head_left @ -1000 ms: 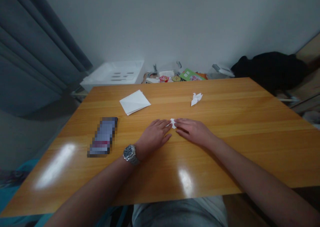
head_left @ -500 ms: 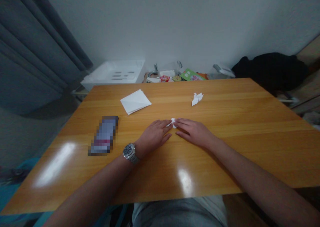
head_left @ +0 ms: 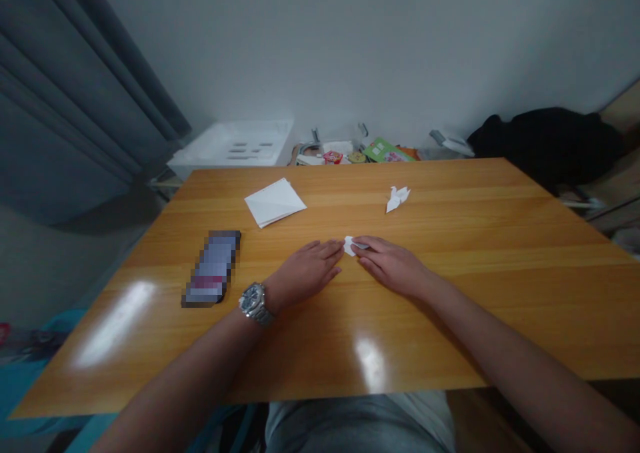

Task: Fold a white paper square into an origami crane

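Note:
A small folded piece of white paper (head_left: 349, 247) lies on the wooden table between my two hands. My left hand (head_left: 307, 268), with a metal watch on its wrist, rests flat with its fingers stretched out, and the fingertips touch the paper's left edge. On the other side, the fingers of my right hand (head_left: 393, 264) are on the paper's right part, where a flap shows between them. They partly cover it. Beyond my right hand sits a folded white paper bird (head_left: 398, 198).
Several white paper sheets (head_left: 275, 202) lie stacked at the back left of the table (head_left: 450, 200). A phone (head_left: 213, 268), its screen blurred, is left of my left hand. Behind the far edge are a white tray (head_left: 235, 143), a green booklet (head_left: 385, 150) and black cloth (head_left: 550, 143).
My left fingers have drawn back slightly to the left, off most of the paper. My right hand has shifted a little right, uncovering more of the paper's middle. The view has turned slightly.

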`<state>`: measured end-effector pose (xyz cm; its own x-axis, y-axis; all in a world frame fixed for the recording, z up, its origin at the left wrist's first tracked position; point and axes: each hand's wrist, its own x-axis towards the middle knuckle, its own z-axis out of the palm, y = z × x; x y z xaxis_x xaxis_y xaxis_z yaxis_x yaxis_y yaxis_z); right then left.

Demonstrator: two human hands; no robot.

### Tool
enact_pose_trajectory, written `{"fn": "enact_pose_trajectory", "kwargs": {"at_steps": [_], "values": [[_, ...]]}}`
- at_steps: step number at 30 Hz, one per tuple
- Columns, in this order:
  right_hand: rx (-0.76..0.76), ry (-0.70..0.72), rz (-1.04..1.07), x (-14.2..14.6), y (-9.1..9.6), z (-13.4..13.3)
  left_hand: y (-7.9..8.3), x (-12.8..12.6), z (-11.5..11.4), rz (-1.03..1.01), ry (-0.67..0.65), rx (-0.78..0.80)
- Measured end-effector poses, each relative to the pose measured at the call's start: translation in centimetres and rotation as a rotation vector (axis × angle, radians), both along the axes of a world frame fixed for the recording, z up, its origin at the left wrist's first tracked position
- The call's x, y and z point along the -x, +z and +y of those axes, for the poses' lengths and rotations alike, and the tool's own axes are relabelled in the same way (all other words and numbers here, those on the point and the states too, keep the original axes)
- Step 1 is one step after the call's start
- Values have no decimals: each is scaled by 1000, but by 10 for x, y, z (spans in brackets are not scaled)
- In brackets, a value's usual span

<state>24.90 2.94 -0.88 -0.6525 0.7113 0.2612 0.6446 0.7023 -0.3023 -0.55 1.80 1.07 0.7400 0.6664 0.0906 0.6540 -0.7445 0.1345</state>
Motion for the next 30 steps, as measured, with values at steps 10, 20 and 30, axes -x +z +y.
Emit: {"fn": "enact_pose_trajectory", "kwargs": {"at_steps": [10, 20, 30], "values": [[111, 69, 14, -18, -5, 13, 1, 1, 0, 10, 19, -32], [128, 88, 22, -24, -1, 14, -2, -10, 4, -5, 56, -59], [50, 103, 19, -21, -4, 14, -7, -15, 12, -79, 67, -88]]}}
